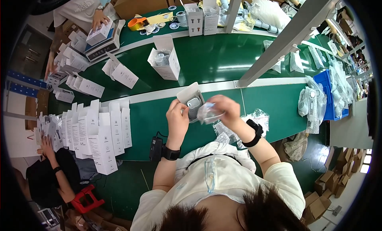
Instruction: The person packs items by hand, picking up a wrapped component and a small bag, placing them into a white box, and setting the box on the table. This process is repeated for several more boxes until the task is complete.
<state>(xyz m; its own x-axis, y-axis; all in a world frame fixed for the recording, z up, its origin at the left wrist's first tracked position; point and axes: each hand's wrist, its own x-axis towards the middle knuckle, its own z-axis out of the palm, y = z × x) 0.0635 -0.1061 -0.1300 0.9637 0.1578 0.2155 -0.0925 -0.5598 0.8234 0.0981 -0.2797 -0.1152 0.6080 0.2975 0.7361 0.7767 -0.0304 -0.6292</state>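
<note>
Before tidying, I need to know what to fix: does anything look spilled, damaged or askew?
Nothing looks spilled or damaged. The clear bags near the right hand look untidy: they lie jumbled on the table, unlike the boxes lined up at left.

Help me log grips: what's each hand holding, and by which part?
Left hand: an open white box, by its left side. Right hand: a clear plastic bag, by its right end.

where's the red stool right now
The red stool is at the lower left of the head view, beside the co-worker in black and below the row of white boxes.
</note>
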